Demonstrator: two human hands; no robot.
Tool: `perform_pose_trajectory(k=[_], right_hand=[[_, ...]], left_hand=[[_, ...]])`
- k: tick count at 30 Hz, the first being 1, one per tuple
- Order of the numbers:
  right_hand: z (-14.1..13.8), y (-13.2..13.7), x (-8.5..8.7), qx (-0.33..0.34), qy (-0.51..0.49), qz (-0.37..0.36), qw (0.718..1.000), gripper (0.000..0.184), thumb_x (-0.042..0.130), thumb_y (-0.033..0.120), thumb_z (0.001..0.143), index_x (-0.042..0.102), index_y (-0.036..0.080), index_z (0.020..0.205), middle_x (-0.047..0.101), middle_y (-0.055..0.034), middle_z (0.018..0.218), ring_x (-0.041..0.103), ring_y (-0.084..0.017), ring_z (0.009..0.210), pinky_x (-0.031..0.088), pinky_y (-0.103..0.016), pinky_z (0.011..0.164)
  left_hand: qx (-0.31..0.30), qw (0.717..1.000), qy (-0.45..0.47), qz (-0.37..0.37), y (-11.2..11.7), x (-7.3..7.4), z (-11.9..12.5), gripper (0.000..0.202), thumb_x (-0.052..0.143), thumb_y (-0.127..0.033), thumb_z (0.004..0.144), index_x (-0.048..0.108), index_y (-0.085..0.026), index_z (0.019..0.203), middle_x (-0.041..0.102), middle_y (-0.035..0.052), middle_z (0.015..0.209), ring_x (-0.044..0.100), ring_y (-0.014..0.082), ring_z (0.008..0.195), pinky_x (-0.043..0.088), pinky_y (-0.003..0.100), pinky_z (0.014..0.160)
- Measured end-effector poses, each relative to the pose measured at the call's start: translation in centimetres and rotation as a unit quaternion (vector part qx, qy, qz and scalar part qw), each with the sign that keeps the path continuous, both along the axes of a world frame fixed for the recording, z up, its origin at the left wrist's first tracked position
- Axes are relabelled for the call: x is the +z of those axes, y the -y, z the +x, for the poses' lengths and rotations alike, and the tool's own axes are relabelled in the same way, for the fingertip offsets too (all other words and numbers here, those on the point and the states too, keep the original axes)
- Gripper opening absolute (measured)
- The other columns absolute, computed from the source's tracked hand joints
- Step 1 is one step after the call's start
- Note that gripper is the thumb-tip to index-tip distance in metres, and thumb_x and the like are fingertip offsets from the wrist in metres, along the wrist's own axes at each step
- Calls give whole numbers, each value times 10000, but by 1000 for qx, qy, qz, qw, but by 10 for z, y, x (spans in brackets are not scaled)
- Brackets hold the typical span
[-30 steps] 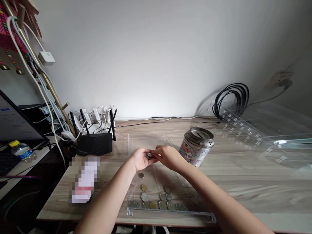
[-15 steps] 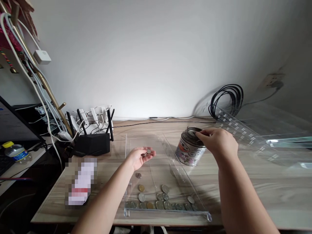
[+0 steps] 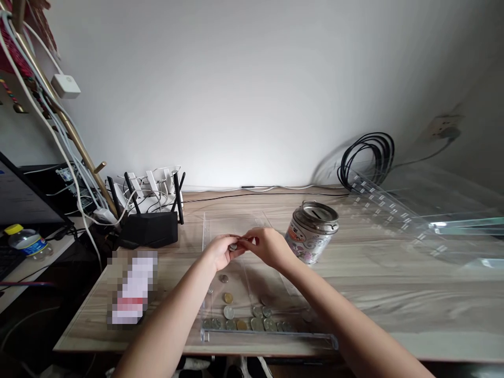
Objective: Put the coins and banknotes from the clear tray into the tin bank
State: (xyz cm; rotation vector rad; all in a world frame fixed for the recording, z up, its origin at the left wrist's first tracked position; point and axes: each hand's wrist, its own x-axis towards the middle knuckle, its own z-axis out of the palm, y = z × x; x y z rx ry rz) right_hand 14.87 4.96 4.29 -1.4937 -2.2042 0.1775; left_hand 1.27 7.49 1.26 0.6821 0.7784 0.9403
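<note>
My left hand [image 3: 223, 251] is half closed, palm up, over the clear plastic tray, with coins [image 3: 233, 247] in its fingers. Reaching across, my right hand [image 3: 265, 245] meets the left fingertips, thumb and finger pinched together; a coin seems to be between them, mostly hidden. Several silver and gold coins [image 3: 257, 324] lie along the near edge of the clear tray [image 3: 271, 338], with a few more higher up. To the right of my hands stands a round tin coin bank [image 3: 313, 231], printed with flowers, with a slot in its metal lid.
A black router [image 3: 149, 230] with antennas stands at the back left, beside tangled white cables. At the right are a coiled black cable [image 3: 366, 160] and clear plastic panels [image 3: 409, 226]. A blurred-out flat item [image 3: 134, 289] lies on the left. A capped bottle [image 3: 29, 242] stands far left.
My right hand has moved left from the tin's lid to my left hand, uncovering the slot. My left hand has stayed nearly in place over the tray.
</note>
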Motion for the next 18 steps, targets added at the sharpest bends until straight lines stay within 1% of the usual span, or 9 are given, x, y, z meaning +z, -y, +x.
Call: perform_pose_trajectory(k=[2,4,6,7,8,10,12,13,18], right_hand=[[5,3,5,-24,-18,28,999,186,481,327,741,647,248,713,631,0,713,542,-136,626,358,-224,523],[20,7,17,-83,-51,118,988,188,469,311,749,643,240,740,634,-14,782,545,-143,687,375,-232,575],[43,10,29,-196,-90,215,953,207,460,319,752,633,224,815,629,-41,815,538,-163,733,378,-258,625],[56,10,34,-259,-102,235,931,214,472,331,739,627,214,829,626,-54,805,533,-178,736,374,-275,625],[68,9,39,-318,-108,230,914,213,496,340,713,624,207,819,622,-65,781,528,-194,723,367,-290,605],[91,5,43,-393,-115,171,896,188,547,342,650,622,206,756,617,-73,738,517,-217,682,345,-306,549],[106,1,44,-412,-125,118,895,142,578,324,604,617,213,684,616,-70,703,505,-228,652,331,-315,523],[110,-1,43,-412,-134,110,894,125,585,311,592,615,216,666,613,-67,687,501,-231,643,332,-321,521],[113,-5,39,-394,-133,129,900,118,600,294,593,628,200,658,588,-79,631,495,-245,633,349,-355,534]], left_hand=[[-28,999,17,-15,0,0,0,173,411,-6,729,578,-55,735,633,109,671,614,139,621,518,261,655],[-47,998,34,-25,0,-1,-1,226,368,36,697,565,-42,775,637,140,715,629,178,694,513,293,681],[-41,998,42,-26,-1,-2,-2,294,328,82,653,547,-33,811,638,158,747,631,202,755,503,308,713],[-33,998,42,-25,-2,-2,-2,317,315,96,639,539,-29,826,637,162,753,630,206,770,499,309,728],[-26,999,37,-26,-2,-2,-3,329,308,104,636,531,-27,840,637,165,757,629,207,780,495,308,739],[-19,999,19,-27,-2,-1,-3,325,309,104,649,519,-30,858,636,170,770,628,205,795,490,295,747],[-23,1000,5,-21,-1,1,-3,300,327,92,677,513,-42,871,636,174,807,625,200,812,490,277,744],[-28,1000,4,-14,-1,1,-3,283,341,81,691,514,-48,874,636,175,829,623,198,820,490,269,741],[-53,999,11,8,0,1,-4,221,389,33,726,536,-57,865,642,156,851,621,188,825,490,253,730]])
